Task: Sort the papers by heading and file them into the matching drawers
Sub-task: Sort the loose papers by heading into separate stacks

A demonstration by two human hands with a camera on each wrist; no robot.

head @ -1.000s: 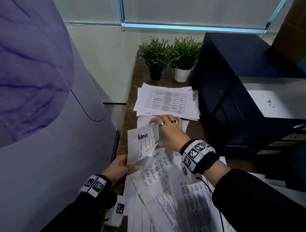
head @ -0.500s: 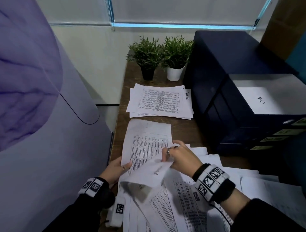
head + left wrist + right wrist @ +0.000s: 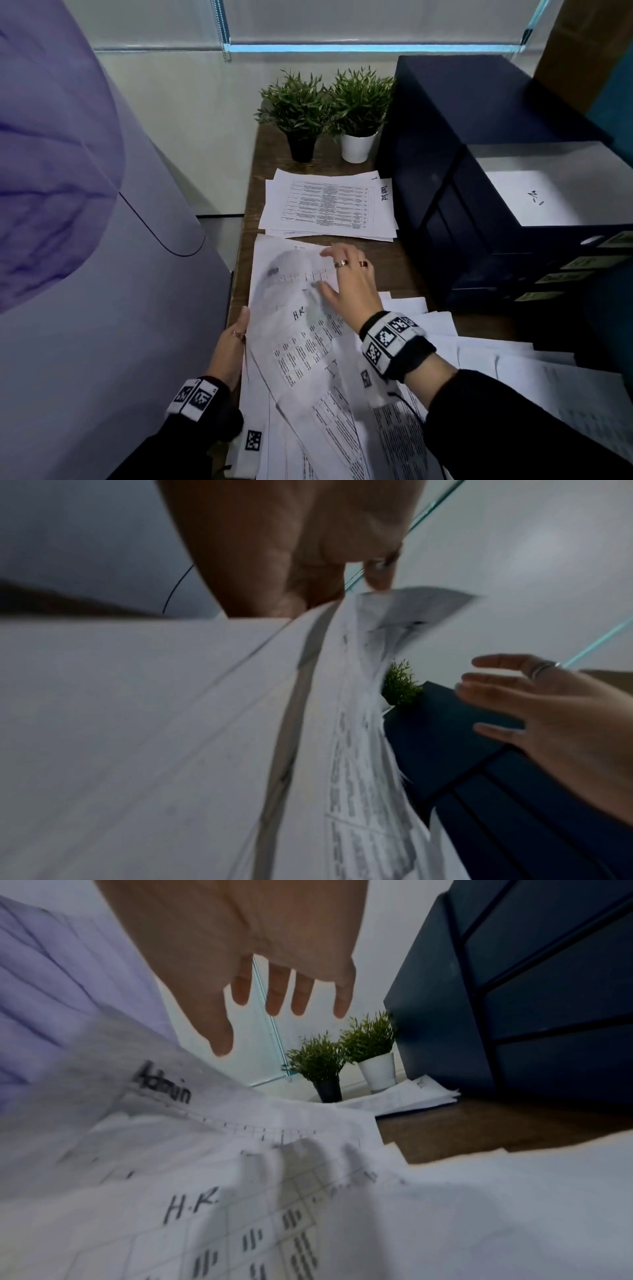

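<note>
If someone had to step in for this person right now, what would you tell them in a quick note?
Right hand: open, fingers spread above the Admin sheet, holding nothing.
Left hand: holds the left edge of the loose pile.
Done: a Task list stack lies near the plants; one sheet lies in the open drawer.
Left: sort the pile, with the H.R. sheet on top, then file every stack.

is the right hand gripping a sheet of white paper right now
No, the right hand hovers with straight spread fingers above the white "Admin" sheet.
</note>
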